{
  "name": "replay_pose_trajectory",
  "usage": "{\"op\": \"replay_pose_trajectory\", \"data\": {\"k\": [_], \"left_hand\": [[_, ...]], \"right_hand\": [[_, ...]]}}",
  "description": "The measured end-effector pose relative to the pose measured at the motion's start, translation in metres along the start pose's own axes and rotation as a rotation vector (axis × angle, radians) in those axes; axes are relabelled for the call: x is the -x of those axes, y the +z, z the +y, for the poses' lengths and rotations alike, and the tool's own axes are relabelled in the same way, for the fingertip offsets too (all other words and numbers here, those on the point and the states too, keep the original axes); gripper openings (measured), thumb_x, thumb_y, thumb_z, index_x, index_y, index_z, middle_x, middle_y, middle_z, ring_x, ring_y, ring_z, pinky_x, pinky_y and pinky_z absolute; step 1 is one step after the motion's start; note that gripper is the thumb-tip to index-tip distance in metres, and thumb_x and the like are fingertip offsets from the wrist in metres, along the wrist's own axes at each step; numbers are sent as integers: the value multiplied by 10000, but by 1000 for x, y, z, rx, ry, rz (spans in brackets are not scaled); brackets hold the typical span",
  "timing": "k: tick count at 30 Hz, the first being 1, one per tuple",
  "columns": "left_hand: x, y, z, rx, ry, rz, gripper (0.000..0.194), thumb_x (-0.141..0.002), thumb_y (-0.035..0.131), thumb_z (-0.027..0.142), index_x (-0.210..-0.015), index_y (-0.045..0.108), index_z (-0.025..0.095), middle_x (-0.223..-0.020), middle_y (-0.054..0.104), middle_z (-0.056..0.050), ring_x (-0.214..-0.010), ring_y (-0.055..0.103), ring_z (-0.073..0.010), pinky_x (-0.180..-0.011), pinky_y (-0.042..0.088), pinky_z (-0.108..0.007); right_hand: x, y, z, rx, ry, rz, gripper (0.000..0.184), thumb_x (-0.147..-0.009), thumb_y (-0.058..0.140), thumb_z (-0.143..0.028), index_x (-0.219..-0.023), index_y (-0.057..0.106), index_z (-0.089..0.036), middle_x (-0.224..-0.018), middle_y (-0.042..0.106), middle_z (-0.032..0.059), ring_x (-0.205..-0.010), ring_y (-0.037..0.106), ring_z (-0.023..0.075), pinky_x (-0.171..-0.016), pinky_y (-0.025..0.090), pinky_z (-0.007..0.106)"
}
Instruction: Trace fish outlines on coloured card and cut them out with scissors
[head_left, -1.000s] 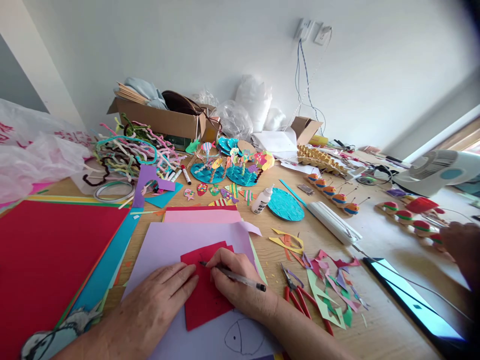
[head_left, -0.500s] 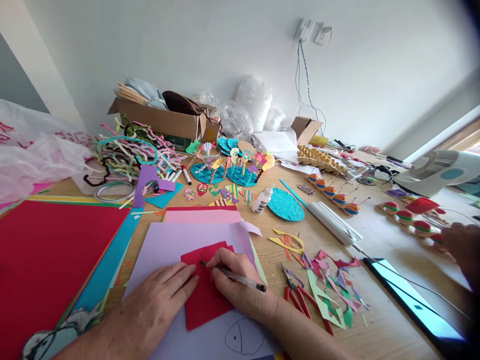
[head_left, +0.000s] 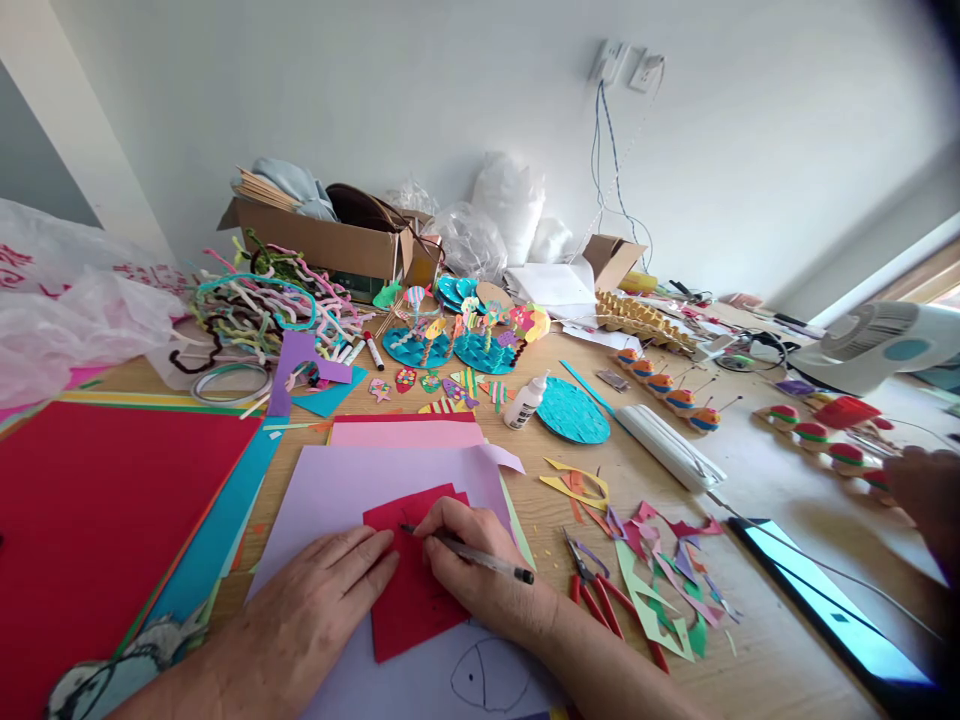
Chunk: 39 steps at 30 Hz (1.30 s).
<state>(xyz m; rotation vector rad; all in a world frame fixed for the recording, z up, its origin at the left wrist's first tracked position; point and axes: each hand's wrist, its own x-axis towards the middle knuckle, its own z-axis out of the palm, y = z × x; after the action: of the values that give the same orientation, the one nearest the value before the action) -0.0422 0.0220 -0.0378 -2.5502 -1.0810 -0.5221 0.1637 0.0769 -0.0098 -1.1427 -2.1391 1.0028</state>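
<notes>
A pen (head_left: 487, 562) with a clear barrel and black cap end is held in my right hand (head_left: 469, 560), its tip on a piece of red paper (head_left: 409, 625). Faint dark marks show on that red piece. My left hand (head_left: 330, 590) lies flat, fingers stretched out, over the red paper's left edge. Beneath is a large lilac sheet (head_left: 322, 480), which bears a drawn fish outline (head_left: 487, 675) near my right wrist. Red-handled pliers or cutters (head_left: 592, 590) lie to the right of my right hand.
Paper scraps (head_left: 667, 560), a glue bottle (head_left: 525, 402), a blue disc (head_left: 574, 410) and a white power strip (head_left: 667, 447) lie rightward. Pipe cleaners (head_left: 262, 300) are piled back left, near large red sheets (head_left: 127, 500). Another person's hand (head_left: 926, 500) is at far right beside a lit tablet (head_left: 840, 610).
Almost nothing differs. The whole view has shifted very slightly, while both hands, the pen and the red paper keep their places.
</notes>
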Motion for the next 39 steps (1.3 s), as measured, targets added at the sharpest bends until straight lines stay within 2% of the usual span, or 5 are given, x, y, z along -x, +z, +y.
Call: {"op": "replay_pose_trajectory", "data": {"k": [7, 14, 21, 30, 39], "left_hand": [[3, 3, 0, 22, -6, -58, 544, -758, 333, -25, -1229, 501, 189, -1172, 656, -14, -1079, 579, -158, -917, 485, -290], [-3, -2, 1, -31, 18, -20, 505, -773, 305, -33, -1170, 543, 171, -1125, 684, -8, -1002, 625, -147, -834, 524, -260], [-4, 1, 0, -52, 31, 14, 493, -758, 313, -33, -1154, 539, 155, -1093, 696, -17, -980, 631, -152, -823, 525, -264], [-3, -2, 1, -46, 19, 5, 508, -746, 314, -43, -1152, 544, 159, -1097, 691, -14, -987, 622, -149, -844, 514, -261], [-2, 1, 1, -69, 22, 18, 487, -756, 308, -31, -1133, 553, 157, -1085, 701, -17, -965, 648, -156, -785, 540, -276]], "right_hand": [[0, 1, 1, 2, 1, -1, 174, -721, 474, -84, -779, 590, -200, -602, 563, -35, -552, 503, 116, -561, 404, 211], [0, 1, 2, -14, 9, -15, 173, -722, 477, -80, -786, 592, -191, -604, 559, -34, -544, 495, 112, -561, 400, 209], [0, 1, 0, -14, -2, -9, 176, -715, 475, -76, -778, 592, -192, -601, 553, -37, -537, 486, 109, -553, 399, 206], [-1, 0, 2, -33, 2, -13, 174, -720, 477, -73, -788, 599, -177, -603, 549, -34, -549, 488, 106, -551, 389, 200], [0, 0, 2, -12, 1, -10, 174, -718, 478, -65, -787, 597, -171, -606, 547, -31, -541, 476, 103, -553, 385, 203]]}}
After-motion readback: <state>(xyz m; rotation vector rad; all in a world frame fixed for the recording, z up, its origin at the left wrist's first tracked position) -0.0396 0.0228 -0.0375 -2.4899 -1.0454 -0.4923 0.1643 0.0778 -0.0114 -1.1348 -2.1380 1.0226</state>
